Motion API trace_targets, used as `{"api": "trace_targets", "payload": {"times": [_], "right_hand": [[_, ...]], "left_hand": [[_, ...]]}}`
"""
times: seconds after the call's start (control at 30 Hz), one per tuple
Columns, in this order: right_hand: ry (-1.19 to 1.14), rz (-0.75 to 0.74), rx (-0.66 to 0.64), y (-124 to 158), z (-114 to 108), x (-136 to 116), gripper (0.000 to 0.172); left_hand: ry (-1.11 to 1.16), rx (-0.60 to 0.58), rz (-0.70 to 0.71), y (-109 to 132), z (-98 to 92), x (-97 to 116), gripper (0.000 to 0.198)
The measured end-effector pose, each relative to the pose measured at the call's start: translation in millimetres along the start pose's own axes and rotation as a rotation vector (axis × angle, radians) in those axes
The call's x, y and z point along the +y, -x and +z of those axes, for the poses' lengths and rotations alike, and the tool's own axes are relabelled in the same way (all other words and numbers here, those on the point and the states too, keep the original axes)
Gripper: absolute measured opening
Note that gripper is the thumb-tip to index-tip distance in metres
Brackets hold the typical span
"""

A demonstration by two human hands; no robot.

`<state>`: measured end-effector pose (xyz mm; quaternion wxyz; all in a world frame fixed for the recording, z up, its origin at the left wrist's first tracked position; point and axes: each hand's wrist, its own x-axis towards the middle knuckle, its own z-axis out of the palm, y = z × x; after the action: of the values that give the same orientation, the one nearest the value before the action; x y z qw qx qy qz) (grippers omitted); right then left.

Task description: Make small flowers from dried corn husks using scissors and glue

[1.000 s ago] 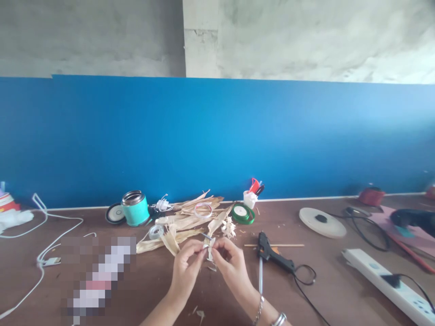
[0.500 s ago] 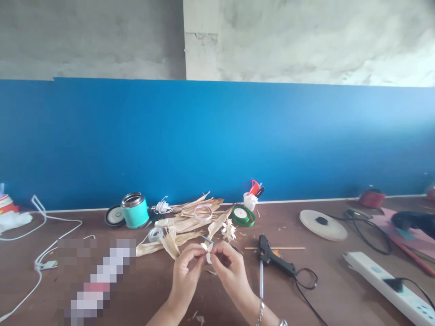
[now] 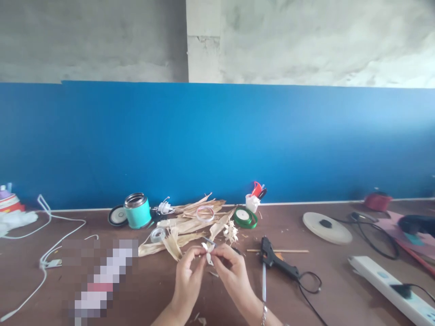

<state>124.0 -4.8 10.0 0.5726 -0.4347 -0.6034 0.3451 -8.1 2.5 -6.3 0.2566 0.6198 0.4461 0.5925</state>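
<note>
My left hand [image 3: 188, 274] and my right hand [image 3: 231, 270] meet above the brown table [image 3: 340, 294], both pinching one small pale piece of dried husk [image 3: 208, 252] between the fingertips. A thin grey stick pokes out of the piece toward the upper left. Just behind my hands lies a heap of dried corn husks [image 3: 190, 222] with a small husk flower [image 3: 231, 232]. A black glue gun [image 3: 277, 262] lies to the right of my right hand, its nozzle pointing toward me.
A teal metal-rimmed jar [image 3: 137, 210] and its lid [image 3: 117, 216], a green ribbon roll [image 3: 244, 217], tape rolls, a white cup of pens [image 3: 253, 199], a round white disc [image 3: 326, 222], a power strip [image 3: 394, 283], white cables [image 3: 50, 235] and a wooden skewer [image 3: 282, 250] lie about. A blue panel backs the table.
My hands stay together on the husk piece, with small finger shifts. The camera has tilted slightly, so everything sits a little lower and to the right.
</note>
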Motion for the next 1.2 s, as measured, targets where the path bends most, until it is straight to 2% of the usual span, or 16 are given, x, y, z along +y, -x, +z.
{"api": "trace_targets", "payload": {"times": [0.2, 0.73, 0.97, 1.2], "right_hand": [[0.069, 0.045, 0.027, 0.6, 0.1, 0.4, 0.017], [0.054, 0.057, -0.006, 1.7, 1.1, -2.4, 0.018], [0.052, 0.066, 0.009, 1.5, 0.5, 1.3, 0.02], [-0.068, 0.116, 0.017, 0.4, -1.2, -3.2, 0.027]], "left_hand": [[0.002, -0.02, -0.072, -2.3, -0.8, 5.3, 0.026], [-0.007, -0.007, -0.077, -0.3, -1.2, 0.5, 0.026], [-0.006, 0.011, -0.076, -2.0, -2.2, 4.7, 0.026], [0.023, -0.029, -0.09, -2.4, -1.1, 3.3, 0.026]]}}
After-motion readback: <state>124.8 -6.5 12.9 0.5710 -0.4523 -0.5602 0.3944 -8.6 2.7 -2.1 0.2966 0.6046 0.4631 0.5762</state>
